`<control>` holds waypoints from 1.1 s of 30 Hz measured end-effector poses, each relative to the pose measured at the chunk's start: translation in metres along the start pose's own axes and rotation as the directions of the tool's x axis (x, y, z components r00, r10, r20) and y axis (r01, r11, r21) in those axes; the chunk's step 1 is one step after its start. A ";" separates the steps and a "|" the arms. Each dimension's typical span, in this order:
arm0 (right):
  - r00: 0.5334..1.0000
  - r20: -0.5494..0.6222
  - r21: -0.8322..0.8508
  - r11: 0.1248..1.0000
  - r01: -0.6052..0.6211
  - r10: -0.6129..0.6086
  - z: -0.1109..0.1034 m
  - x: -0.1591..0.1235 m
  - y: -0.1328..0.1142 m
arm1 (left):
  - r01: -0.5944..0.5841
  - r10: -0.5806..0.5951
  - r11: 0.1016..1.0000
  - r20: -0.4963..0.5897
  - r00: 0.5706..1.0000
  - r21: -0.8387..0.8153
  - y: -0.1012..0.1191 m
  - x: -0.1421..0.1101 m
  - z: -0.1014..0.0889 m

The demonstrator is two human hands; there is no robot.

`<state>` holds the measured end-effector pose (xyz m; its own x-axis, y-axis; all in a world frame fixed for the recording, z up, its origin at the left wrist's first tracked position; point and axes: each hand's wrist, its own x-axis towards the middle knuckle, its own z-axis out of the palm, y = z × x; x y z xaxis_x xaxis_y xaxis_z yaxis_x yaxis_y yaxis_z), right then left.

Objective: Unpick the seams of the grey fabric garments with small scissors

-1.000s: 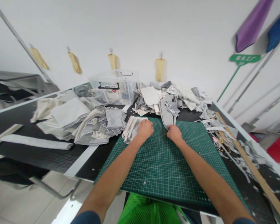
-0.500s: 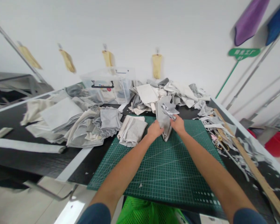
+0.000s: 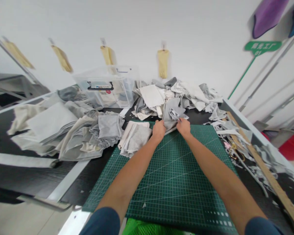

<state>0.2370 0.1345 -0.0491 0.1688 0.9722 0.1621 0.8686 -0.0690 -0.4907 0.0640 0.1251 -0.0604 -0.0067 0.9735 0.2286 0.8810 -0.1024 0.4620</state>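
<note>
Both hands grip one gray cloth (image 3: 170,114) at the far edge of the green mat (image 3: 171,176). The left hand (image 3: 158,130) pinches its left side, and the right hand (image 3: 183,126) pinches its right.

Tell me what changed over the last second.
The left hand left the folded pale fabric stack and joined the right hand on the grey fabric piece, now gripped by both and pushed toward the far heap. The green cutting mat and clear plastic box stayed put.

Soft matt grey cloth piece (image 3: 170,114) on a matt gridded mat (image 3: 171,176), beside a clear glossy plastic box (image 3: 105,88)
</note>
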 end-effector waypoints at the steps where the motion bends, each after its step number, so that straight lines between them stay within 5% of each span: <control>1: 1.000 -0.024 0.010 1.000 0.002 -0.002 -0.002 -0.006 0.004 | 0.012 -0.012 1.000 -0.011 1.000 0.003 -0.003 0.003 -0.001; 5: 0.989 -0.129 0.125 0.989 0.082 -0.066 -0.011 -0.044 0.024 | 0.028 -0.028 0.999 -0.004 1.000 0.023 -0.005 0.003 -0.008; 10: 0.974 0.016 0.172 0.960 0.221 -0.227 -0.033 -0.096 0.053 | -0.102 0.099 0.994 -0.080 0.992 -0.032 0.005 -0.021 -0.023; 15: 0.974 0.107 0.221 0.960 0.172 -0.199 -0.056 -0.130 0.068 | -0.200 0.220 0.950 0.062 0.973 -0.238 0.019 -0.057 -0.033; 21: 0.999 0.028 0.329 0.943 -0.041 0.034 -0.058 -0.150 0.069 | -0.122 0.157 0.978 0.216 0.964 -0.169 0.035 -0.100 -0.024; 24: 0.995 -0.094 0.247 0.969 0.013 0.010 -0.052 -0.153 0.068 | -0.119 0.175 0.964 0.232 0.957 -0.238 0.036 -0.108 -0.020; 27: 0.994 -0.050 0.183 0.978 0.100 -0.092 -0.048 -0.155 0.069 | -0.084 0.174 0.946 0.271 0.947 -0.315 0.029 -0.106 -0.021; 29: 0.989 0.032 0.142 0.980 0.136 -0.142 -0.048 -0.158 0.071 | 0.019 0.118 0.897 0.281 0.952 -0.442 0.018 -0.102 -0.024; 31: 0.984 0.093 0.106 0.984 0.140 -0.150 -0.053 -0.160 0.074 | 0.205 -0.021 0.735 0.280 0.960 -0.647 0.005 -0.098 -0.027; 33: 0.983 0.120 0.081 0.988 0.130 -0.139 -0.060 -0.162 0.076 | 0.260 -0.110 0.679 0.255 0.961 -0.687 -0.007 -0.093 -0.029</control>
<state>0.3035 -0.0414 -0.0607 -0.0109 0.9921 0.1248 0.8427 0.0763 -0.5330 0.0450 0.0289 -0.0603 0.0175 0.9986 -0.0500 0.2716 0.0434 0.9614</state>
